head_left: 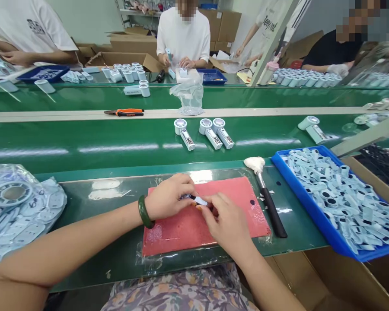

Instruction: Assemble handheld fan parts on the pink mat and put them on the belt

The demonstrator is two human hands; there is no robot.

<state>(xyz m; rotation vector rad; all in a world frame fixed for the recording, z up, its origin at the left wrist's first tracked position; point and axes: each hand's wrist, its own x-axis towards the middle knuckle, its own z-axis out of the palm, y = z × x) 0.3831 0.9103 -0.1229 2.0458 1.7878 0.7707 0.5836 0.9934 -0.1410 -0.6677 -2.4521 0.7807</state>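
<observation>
Over a red mat (178,233) on the bench, both my hands hold one small light-blue plastic part (199,200) with a dark patch on it. My left hand (170,196), a green bangle at its wrist, pinches the part's left end. The fingers of my right hand (228,218) close on its right end and cover much of it. A hammer (269,201) with a white-wrapped head lies right of the mat. Farther right, a blue tray (311,216) is heaped with similar light-blue parts, several bearing dark ovals.
A plastic bag of light-blue parts (22,216) sits at the left. Handheld fans (210,134) lie on the green conveyor (84,144) ahead. Orange-handled pliers (126,112) and a clear bag (190,95) rest on the ledge. Co-workers sit across the line. A metal post (369,134) slants at the right.
</observation>
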